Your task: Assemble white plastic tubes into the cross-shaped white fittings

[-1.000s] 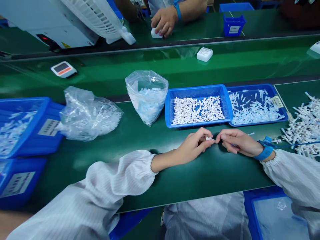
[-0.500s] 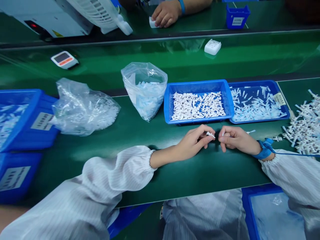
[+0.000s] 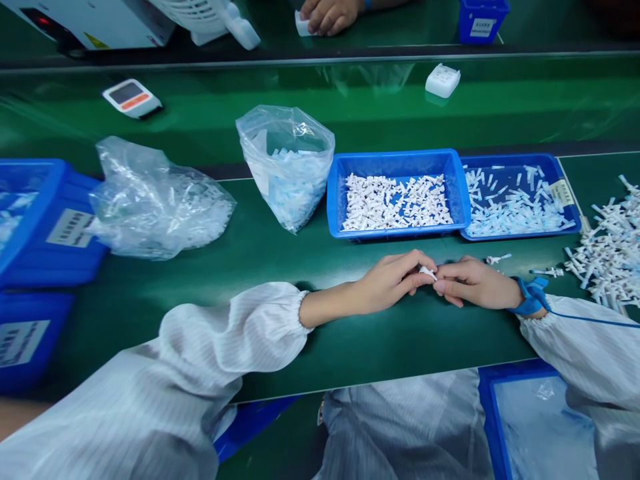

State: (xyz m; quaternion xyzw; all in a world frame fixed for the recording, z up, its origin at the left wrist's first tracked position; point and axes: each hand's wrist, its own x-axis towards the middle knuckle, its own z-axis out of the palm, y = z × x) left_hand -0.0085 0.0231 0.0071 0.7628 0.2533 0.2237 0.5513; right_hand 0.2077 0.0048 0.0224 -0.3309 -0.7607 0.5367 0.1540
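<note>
My left hand (image 3: 393, 281) pinches a small white plastic part (image 3: 427, 272) between thumb and fingers. Against its fingertips rest those of my right hand (image 3: 467, 283), closed in a pinch that hides whatever lies inside. A blue band with a cord circles my right wrist. Just beyond both hands stands a blue tray of white plastic parts (image 3: 400, 230). To its right is a shallower blue tray of pale-blue tube-like pieces (image 3: 520, 235). Two joined white-and-blue pieces (image 3: 497, 259) lie on the green table near my right hand.
A large pile of joined pieces (image 3: 610, 257) covers the table's right side. Left of the trays are an open clear bag of pale-blue pieces (image 3: 295, 180) and another clear bag (image 3: 165, 207). Blue bins (image 3: 75, 193) stand far left. Across the bench, another person's hand (image 3: 333, 15) touches a white object.
My right hand has moved left until its fingertips meet my left hand at the white part. A joined piece beside my right hand now shows more fully. The view has shifted slightly.
</note>
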